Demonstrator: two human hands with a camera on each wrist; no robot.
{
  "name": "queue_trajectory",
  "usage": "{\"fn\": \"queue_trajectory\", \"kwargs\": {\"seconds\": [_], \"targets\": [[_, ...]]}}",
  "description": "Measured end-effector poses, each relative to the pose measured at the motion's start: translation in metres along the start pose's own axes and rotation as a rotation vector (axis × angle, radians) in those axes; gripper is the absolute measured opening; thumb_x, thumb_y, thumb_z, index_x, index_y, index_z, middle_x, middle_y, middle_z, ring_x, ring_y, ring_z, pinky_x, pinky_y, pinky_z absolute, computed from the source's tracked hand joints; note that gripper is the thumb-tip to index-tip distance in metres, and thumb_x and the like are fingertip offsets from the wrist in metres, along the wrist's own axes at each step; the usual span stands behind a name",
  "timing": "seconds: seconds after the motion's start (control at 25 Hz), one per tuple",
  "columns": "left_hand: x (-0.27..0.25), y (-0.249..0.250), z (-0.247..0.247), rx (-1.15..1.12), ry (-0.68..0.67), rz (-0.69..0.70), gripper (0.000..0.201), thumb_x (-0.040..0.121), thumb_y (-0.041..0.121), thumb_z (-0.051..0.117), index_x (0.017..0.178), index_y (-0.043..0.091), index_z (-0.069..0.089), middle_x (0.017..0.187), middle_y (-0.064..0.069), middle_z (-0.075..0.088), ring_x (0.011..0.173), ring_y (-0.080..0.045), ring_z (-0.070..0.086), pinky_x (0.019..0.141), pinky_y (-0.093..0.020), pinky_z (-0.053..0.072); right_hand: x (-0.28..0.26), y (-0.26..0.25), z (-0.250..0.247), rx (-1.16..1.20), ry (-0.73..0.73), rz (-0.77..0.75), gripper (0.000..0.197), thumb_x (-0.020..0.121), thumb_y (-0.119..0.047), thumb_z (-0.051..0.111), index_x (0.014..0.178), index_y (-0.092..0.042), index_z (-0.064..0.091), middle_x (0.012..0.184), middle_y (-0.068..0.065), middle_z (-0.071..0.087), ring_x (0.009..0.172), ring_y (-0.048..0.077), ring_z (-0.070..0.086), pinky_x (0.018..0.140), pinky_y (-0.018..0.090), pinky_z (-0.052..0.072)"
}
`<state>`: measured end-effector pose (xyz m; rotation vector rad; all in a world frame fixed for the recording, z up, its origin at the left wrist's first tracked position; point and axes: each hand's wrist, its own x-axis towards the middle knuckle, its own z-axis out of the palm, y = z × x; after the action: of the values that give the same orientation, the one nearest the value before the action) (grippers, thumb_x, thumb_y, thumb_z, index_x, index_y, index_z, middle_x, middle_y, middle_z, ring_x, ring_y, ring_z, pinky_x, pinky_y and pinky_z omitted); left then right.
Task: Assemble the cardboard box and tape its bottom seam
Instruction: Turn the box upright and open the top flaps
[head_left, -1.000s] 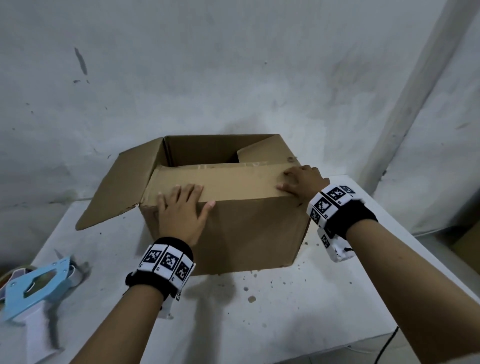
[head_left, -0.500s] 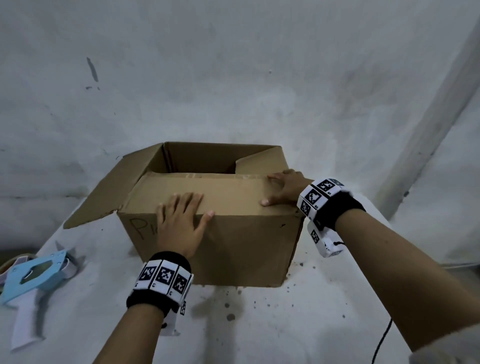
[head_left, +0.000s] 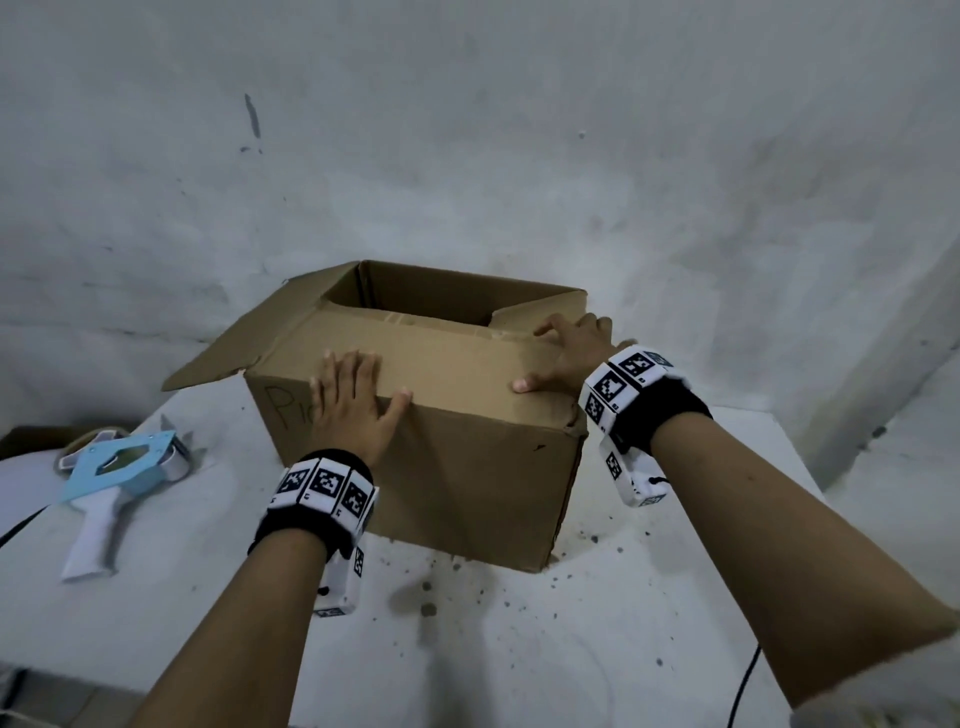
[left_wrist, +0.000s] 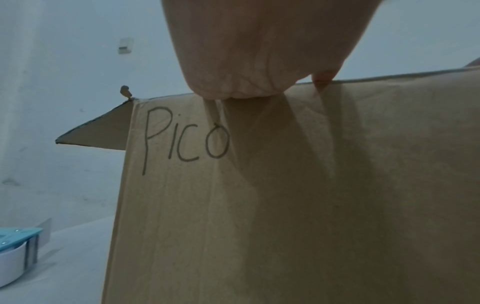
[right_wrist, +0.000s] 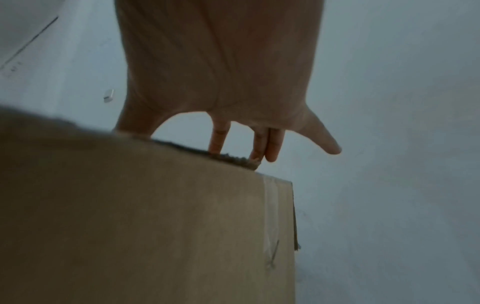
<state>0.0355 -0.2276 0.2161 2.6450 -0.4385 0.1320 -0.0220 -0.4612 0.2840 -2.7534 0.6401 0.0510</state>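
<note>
Your brown corrugated cardboard box (head_left: 415, 415) marked "Pico" stands on the white speckled counter (head_left: 519, 649). The near flap is folded flat over the box, the left flap hangs outward. Your left hand (head_left: 353, 405) lies flat on the near flap, fingers straight. Your right hand (head_left: 571, 353) presses the box's right corner, fingers spread, possibly on the side flap. Left of the box lies a light-blue tape dispenser (head_left: 119, 467).
</note>
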Motion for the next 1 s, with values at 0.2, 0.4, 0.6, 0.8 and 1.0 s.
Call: {"fn": "queue_trajectory", "kwargs": {"seconds": [0.2, 0.4, 0.6, 0.8, 1.0], "targets": [[-0.003, -0.003, 0.000, -0.022, -0.042, -0.023, 0.070, 0.096, 0.047, 0.027, 0.148, 0.020, -0.009, 0.158, 0.000, -0.018, 0.145, -0.019, -0.021, 0.117, -0.037, -0.013, 0.005, -0.004, -0.021, 0.575, 0.248, -0.066, 0.060, 0.073, -0.012, 0.072, 0.124, -0.013, 0.042, 0.122, 0.015, 0.040, 0.107, 0.028, 0.048, 0.077, 0.027, 0.037], [-0.008, -0.017, -0.010, -0.283, -0.060, 0.092, 0.075, 0.094, 0.040, 0.042, 0.149, 0.020, -0.006, 0.158, 0.000, -0.016, 0.146, -0.019, -0.017, 0.117, -0.043, -0.009, -0.012, -0.004, -0.040, 0.779, 0.331, -0.215, 0.044, 0.077, -0.005, 0.069, 0.120, -0.004, 0.057, 0.111, 0.013, 0.059, 0.096, 0.016, 0.056, 0.076, 0.018, 0.045], [-0.040, -0.019, -0.063, -0.568, 0.635, 0.337, 0.047, 0.091, 0.021, 0.042, 0.133, 0.000, 0.041, 0.142, -0.018, 0.038, 0.130, -0.008, 0.030, 0.118, -0.018, 0.018, -0.090, -0.019, -0.060, 0.698, 0.223, -0.536, 0.030, 0.084, -0.010, 0.063, 0.114, -0.007, 0.063, 0.091, -0.002, 0.068, 0.067, -0.019, 0.057, 0.065, 0.000, 0.042], [-0.054, -0.002, -0.107, -0.407, 0.429, 0.488, 0.041, 0.094, 0.024, 0.041, 0.134, 0.015, 0.045, 0.138, 0.000, 0.045, 0.134, -0.015, 0.035, 0.116, -0.036, 0.023, -0.165, -0.009, 0.030, 0.312, -0.390, -0.544, 0.098, 0.064, -0.085, 0.026, 0.137, -0.022, 0.044, 0.141, -0.022, 0.040, 0.129, -0.007, 0.035, 0.106, 0.014, 0.027], [-0.035, -0.011, -0.053, 0.195, -0.260, 0.341, 0.075, 0.088, 0.045, 0.050, 0.148, 0.024, 0.012, 0.159, 0.003, 0.010, 0.148, -0.017, 0.000, 0.118, -0.048, -0.005, -0.144, -0.003, 0.093, -0.288, -0.025, -0.433, 0.054, 0.089, -0.037, 0.043, 0.141, -0.027, 0.036, 0.158, 0.009, 0.015, 0.143, 0.028, 0.022, 0.115, 0.051, 0.021]]}}
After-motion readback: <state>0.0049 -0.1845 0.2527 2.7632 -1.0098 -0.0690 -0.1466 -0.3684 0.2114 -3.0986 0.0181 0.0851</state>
